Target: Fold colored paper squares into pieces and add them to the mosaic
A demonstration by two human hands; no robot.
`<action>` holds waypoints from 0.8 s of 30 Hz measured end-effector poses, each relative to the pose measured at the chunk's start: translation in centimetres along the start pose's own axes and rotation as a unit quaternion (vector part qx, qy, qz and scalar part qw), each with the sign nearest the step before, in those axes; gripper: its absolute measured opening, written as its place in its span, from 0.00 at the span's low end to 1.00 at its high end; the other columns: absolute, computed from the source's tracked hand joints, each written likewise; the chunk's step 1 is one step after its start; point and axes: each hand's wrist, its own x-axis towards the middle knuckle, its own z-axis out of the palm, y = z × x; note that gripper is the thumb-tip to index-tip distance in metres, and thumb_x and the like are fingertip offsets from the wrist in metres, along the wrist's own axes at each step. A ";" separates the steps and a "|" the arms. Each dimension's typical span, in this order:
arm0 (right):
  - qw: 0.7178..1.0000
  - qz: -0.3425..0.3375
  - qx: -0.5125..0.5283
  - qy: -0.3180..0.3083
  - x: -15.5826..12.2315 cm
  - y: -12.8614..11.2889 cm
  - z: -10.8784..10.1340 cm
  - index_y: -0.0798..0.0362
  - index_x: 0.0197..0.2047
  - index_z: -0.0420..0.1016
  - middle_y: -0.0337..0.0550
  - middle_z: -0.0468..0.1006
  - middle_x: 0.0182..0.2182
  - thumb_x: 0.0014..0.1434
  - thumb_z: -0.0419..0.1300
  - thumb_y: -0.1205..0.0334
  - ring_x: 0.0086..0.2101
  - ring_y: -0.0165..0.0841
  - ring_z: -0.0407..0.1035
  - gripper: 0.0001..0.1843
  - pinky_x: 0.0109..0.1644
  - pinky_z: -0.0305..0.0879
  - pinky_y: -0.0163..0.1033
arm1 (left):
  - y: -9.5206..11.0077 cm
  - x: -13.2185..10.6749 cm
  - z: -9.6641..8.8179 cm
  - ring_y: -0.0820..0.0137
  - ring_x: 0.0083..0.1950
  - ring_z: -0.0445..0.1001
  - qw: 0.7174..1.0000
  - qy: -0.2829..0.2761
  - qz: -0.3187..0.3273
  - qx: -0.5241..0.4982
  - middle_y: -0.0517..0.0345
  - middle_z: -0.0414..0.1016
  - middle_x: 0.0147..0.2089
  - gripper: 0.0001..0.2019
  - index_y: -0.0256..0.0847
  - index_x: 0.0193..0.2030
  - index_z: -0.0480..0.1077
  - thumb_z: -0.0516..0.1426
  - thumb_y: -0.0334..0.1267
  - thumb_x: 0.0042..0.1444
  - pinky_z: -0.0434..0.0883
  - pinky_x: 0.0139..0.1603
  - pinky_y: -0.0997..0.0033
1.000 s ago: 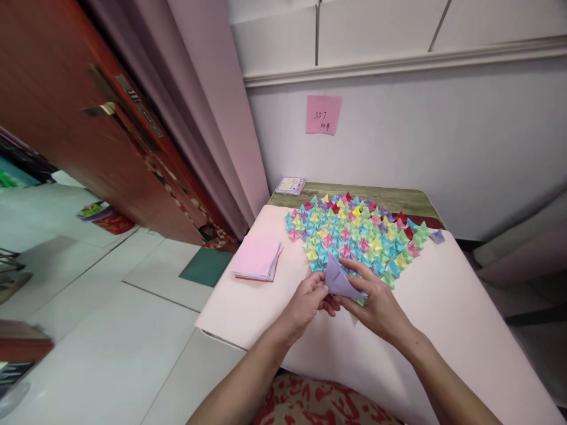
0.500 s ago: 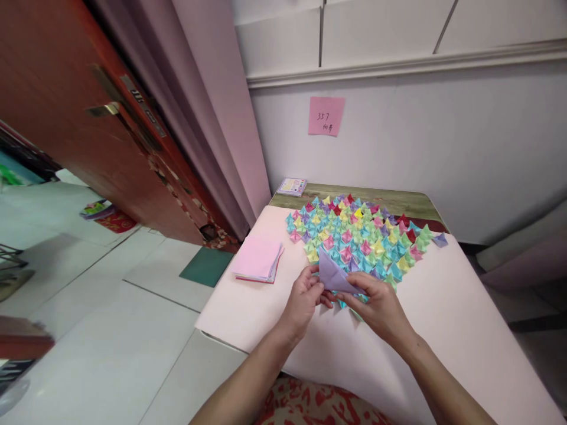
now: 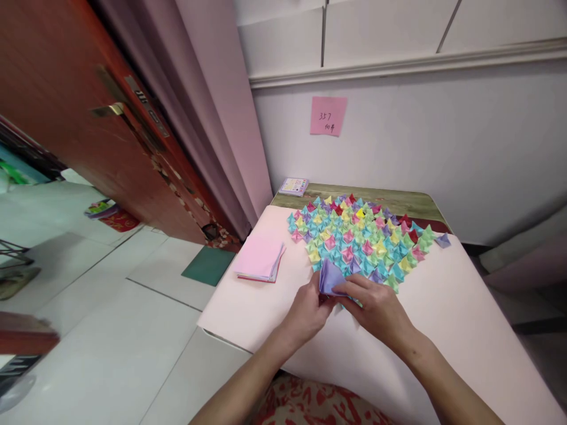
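A purple sheet of origami paper [image 3: 331, 277], partly folded, is held up between my two hands over the near side of the table. My left hand [image 3: 309, 307] grips its left and lower edge, the fingertips partly hidden behind the paper. From the right, my right hand [image 3: 374, 301] pinches the paper's lower right part with thumb and fingers. Just beyond spreads a dense group of small folded paper pieces [image 3: 348, 235] in blue, green, yellow, pink, red and purple. My hands hide its nearest part.
A stack of coloured paper [image 3: 259, 260], pink on top, lies on the left of the pink-covered table [image 3: 460, 307]. One purple folded piece [image 3: 442, 240] sits apart at right. A printed pack [image 3: 294, 186] rests at the back left corner. A pink note [image 3: 328, 116] is on the wall.
The purple paper has gone from a wide triangle to a narrower, smaller shape. My right hand has moved slightly closer to my left, and its fingers now reach across the paper.
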 end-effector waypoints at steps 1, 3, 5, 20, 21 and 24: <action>1.000 -0.004 -0.011 -0.009 0.1 -0.2 -0.2 0.46 0.42 0.78 0.40 0.80 0.33 0.65 0.56 0.63 0.29 0.31 0.75 0.09 0.28 0.64 0.32 | 0.2 -0.1 0.0 0.65 0.36 0.74 1.000 -0.001 0.013 0.015 0.56 0.76 0.36 0.15 0.42 0.48 0.71 0.58 0.31 0.52 0.69 0.35 0.70; 1.000 -0.006 -0.019 -0.021 0.3 -0.7 -0.5 0.46 0.40 0.79 0.40 0.80 0.30 0.65 0.56 0.64 0.27 0.31 0.75 0.10 0.27 0.62 0.32 | 0.3 -0.2 0.0 0.64 0.36 0.74 0.999 -0.012 0.029 0.019 0.55 0.77 0.36 0.14 0.43 0.47 0.73 0.57 0.30 0.53 0.70 0.36 0.69; 1.000 0.018 0.000 -0.002 0.4 -0.9 -0.9 0.45 0.43 0.78 0.39 0.81 0.30 0.64 0.57 0.63 0.27 0.32 0.75 0.09 0.27 0.63 0.33 | 0.1 -0.2 0.2 0.66 0.32 0.74 1.000 -0.024 0.009 -0.004 0.55 0.77 0.33 0.09 0.42 0.43 0.74 0.57 0.34 0.55 0.70 0.33 0.69; 0.814 0.353 0.459 0.035 -0.1 0.7 1.1 0.55 0.26 0.75 0.38 0.74 0.20 0.52 0.68 0.43 0.22 0.30 0.68 0.21 0.25 0.65 0.34 | 0.7 0.1 1.7 0.69 0.29 0.75 0.955 -0.045 -0.138 -0.257 0.47 0.79 0.32 0.21 0.31 0.41 0.78 0.65 0.50 0.50 0.72 0.22 0.75; 0.819 0.352 0.451 0.040 -0.2 0.7 1.3 0.55 0.27 0.76 0.39 0.75 0.21 0.52 0.68 0.43 0.22 0.30 0.68 0.21 0.25 0.65 0.34 | 0.7 0.2 1.8 0.69 0.31 0.75 0.957 -0.011 -0.134 -0.257 0.49 0.79 0.33 0.21 0.32 0.41 0.78 0.66 0.49 0.49 0.73 0.22 0.75; 0.844 0.331 0.418 0.062 -0.3 0.5 1.5 0.54 0.36 0.78 0.42 0.80 0.27 0.54 0.66 0.45 0.26 0.34 0.73 0.20 0.28 0.70 0.37 | 0.8 0.6 1.9 0.68 0.32 0.75 0.947 0.056 -0.136 -0.284 0.51 0.78 0.33 0.21 0.32 0.42 0.78 0.68 0.47 0.46 0.75 0.23 0.73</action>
